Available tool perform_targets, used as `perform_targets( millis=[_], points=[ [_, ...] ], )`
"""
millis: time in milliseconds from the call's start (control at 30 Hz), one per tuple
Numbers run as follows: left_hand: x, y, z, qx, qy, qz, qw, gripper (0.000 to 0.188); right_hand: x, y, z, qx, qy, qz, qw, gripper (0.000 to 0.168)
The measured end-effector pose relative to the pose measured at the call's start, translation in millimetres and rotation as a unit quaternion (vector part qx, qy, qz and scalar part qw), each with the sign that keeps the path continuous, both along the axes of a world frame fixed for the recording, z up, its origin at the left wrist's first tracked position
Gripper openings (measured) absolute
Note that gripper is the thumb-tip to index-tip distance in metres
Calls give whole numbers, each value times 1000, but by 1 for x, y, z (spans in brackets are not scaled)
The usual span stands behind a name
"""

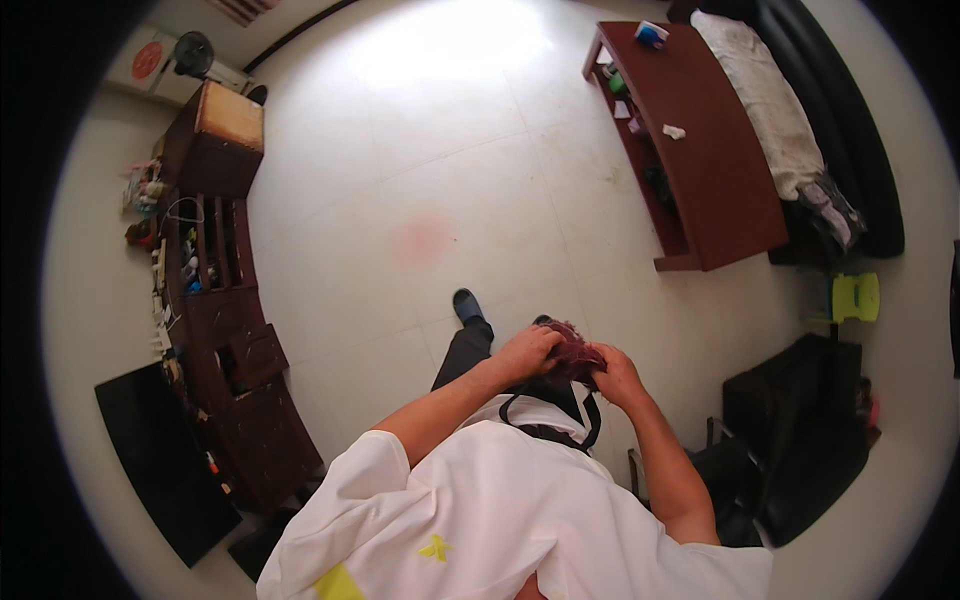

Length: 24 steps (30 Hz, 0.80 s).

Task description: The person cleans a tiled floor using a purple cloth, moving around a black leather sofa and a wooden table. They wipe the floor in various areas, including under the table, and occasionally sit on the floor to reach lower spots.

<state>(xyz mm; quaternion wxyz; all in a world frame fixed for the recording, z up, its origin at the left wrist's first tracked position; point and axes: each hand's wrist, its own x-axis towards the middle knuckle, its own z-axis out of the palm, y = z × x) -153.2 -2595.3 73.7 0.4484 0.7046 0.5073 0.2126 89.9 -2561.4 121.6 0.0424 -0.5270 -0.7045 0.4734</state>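
Note:
A dark red, frayed cloth (576, 355) is bunched up in front of my waist. My left hand (531, 350) grips its left side, with the fingers curled over the fabric. Around the lower right part of the cloth, my right hand (618, 376) is closed, its thumb and fingers partly hidden. Below the hands, black straps (592, 420) hang against my white shirt (487, 487). One dark slipper (466, 304) shows on the pale tiled floor (450, 195), while the other foot is mostly hidden behind the cloth.
A reddish-brown coffee table (720, 172) stands ahead on the right, beside a black sofa (862, 135). Nearer are a yellow-green small chair (855, 298) and black seats (802, 420). Dark wooden cabinets (225, 322) and a flat black screen (161, 461) line the left.

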Motion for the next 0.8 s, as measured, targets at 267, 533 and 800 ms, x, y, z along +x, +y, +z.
perform_targets(
  millis=[267, 533, 800],
  points=[
    [-27, -2, 9, -16, 29, 23, 999, 36, -28, -3, -2, 0, 20, 2, 1000, 41],
    [-73, -45, -1, -73, -2, 118, 990, 34, -75, 3, -10, -31, -17, 97, 995, 42],
    [-101, -74, -50, -176, -262, 272, 909, 30, -127, 14, 18, -49, -18, 94, 994, 41]
  ],
)
